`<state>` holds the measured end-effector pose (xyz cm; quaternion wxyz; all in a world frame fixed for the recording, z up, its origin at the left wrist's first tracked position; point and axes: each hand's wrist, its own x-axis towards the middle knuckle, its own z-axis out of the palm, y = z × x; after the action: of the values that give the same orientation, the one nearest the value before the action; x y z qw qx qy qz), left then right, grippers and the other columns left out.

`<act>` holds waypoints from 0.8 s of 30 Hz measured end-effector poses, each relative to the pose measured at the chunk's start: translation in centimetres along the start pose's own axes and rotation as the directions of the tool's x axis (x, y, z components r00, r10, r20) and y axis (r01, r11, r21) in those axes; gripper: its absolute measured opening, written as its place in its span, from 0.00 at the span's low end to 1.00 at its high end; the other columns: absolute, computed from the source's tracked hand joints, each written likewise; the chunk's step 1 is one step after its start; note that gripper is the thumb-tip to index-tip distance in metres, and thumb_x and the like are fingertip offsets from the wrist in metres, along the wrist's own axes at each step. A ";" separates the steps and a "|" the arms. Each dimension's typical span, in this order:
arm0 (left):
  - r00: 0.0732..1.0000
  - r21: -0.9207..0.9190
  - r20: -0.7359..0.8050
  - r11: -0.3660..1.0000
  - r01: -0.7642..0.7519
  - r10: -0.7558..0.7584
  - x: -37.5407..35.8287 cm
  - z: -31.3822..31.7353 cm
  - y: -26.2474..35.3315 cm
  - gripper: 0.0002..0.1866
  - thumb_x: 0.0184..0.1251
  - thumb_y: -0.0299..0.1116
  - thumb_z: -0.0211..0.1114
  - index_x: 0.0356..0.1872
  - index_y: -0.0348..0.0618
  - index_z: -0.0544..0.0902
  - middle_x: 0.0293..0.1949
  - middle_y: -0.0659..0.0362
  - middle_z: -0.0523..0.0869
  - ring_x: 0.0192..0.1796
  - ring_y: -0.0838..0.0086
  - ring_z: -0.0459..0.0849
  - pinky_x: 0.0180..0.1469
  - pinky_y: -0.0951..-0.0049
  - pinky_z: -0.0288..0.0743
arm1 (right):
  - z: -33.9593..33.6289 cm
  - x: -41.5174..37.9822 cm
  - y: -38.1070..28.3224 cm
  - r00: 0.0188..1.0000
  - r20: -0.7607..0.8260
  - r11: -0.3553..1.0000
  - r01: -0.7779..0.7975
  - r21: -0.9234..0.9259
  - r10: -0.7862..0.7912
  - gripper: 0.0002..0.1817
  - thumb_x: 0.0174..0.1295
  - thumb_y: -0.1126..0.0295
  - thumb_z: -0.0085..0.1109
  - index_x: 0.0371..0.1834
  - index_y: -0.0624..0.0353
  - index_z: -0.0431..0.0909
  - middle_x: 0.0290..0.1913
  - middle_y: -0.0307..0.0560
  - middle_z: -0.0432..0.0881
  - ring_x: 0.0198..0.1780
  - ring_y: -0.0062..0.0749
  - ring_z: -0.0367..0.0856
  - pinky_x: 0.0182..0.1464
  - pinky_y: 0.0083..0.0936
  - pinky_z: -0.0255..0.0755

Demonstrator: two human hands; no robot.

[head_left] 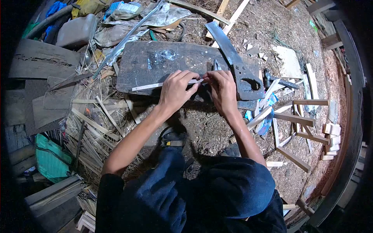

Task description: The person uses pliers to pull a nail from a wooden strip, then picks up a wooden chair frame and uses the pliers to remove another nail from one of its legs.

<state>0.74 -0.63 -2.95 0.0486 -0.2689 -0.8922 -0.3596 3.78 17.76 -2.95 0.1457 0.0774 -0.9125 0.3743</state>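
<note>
Offcuts (96, 124) littered the ground off the near left corner of the bench (132, 60), a thick, dark, worn wooden slab. Thin pale strip (146, 87) lay along the bench's near edge, its free end close to the near left corner; material not certain from this height. Left hand (178, 87) was curled over the strip, gripping it between thumb and fingers; a short length showed again between the two hands. Dark pointed tool (217, 65) lay just beyond the right hand, partly hidden by it. Right hand (222, 86) pinched the strip's other end in its fingertips; exact finger placement was hard to make out. Handsaw (226, 43) lay at the bench's right end, blade reaching past the far edge, handle by the near right corner, unheld. Hammer (286, 83) rested off the right edge. Step in hand, as judged: close two-handed fingertip work at the strip's right end, over the near edge. Next move, in my judgement, called for a steady left grip and fine control from the right fingertips.
</note>
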 end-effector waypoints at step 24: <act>0.994 -0.047 -0.099 0.998 0.052 -0.056 0.7 0.1 -0.1 0.09 0.54 0.36 0.72 0.36 0.48 0.87 0.38 0.61 0.88 0.53 0.65 0.82 0.60 0.60 0.66 | 0.7 -0.5 0.6 0.995 -0.027 0.996 0.093 0.002 -0.093 0.27 0.58 0.74 0.71 0.60 0.58 0.70 0.46 0.45 0.87 0.54 0.46 0.79 0.58 0.40 0.68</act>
<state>0.14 -0.27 -2.89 0.0774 -0.2274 -0.8874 -0.3936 3.95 17.67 -3.99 0.1749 0.1153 -0.9052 0.3697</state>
